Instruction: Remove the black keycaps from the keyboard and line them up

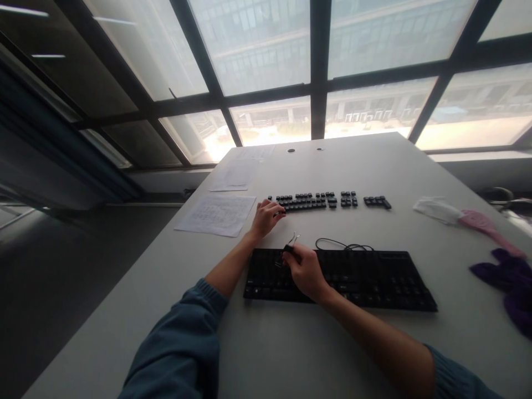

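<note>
A black keyboard (374, 280) lies on the grey table (316, 354) in front of me. My right hand (305, 269) rests over its left part, closed on a small wire keycap puller (292, 244) that points at the keys. Beyond it, removed black keycaps (320, 200) lie in rows on the table. My left hand (266, 217) reaches to the left end of those rows, fingers curled at a keycap; whether it grips one is unclear. A black cable (341, 244) loops behind the keyboard.
Two printed sheets of paper (218, 213) lie at the left of the table. At the right edge are a white cloth (436, 209), a pink item (484, 224) and a purple cloth (513, 285). Large windows stand behind the table.
</note>
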A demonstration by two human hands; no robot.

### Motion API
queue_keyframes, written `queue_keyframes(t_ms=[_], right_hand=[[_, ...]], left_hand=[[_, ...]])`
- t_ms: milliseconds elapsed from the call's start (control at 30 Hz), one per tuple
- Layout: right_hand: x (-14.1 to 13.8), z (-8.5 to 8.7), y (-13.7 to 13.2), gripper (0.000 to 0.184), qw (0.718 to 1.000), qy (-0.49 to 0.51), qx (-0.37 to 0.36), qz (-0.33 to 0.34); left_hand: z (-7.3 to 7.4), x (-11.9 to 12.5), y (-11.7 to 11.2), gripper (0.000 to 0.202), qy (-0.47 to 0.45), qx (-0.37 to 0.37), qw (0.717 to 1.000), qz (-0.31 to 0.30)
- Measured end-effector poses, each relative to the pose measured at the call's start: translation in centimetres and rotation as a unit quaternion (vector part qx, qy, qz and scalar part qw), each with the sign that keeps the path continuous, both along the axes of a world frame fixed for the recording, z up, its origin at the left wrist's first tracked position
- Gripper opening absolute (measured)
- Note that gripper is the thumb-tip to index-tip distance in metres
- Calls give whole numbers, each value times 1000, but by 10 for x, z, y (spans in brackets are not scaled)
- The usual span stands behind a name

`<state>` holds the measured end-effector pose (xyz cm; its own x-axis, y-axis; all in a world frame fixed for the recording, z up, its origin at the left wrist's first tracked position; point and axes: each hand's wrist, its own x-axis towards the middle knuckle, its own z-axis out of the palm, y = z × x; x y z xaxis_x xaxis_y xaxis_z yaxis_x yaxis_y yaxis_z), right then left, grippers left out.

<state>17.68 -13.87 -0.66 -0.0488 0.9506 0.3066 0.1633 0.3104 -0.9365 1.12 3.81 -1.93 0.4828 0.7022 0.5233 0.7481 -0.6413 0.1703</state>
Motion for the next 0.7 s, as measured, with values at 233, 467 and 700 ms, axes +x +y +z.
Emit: queue_keyframes(t_ms=[233,467,700], right_hand=[[1,1,-1,21,1000,-11,-5,10],[1,0,-1,20,1000,-4,-7,13],[1,-2,-1,21,1000,-9,-6,15]], left_hand=[[-6,-2,2,11,15,-11,1000,11],[-5,-3,2,11,16,-23,1000,9],[-5,-4,-2,13,13,-18,1000,17]])
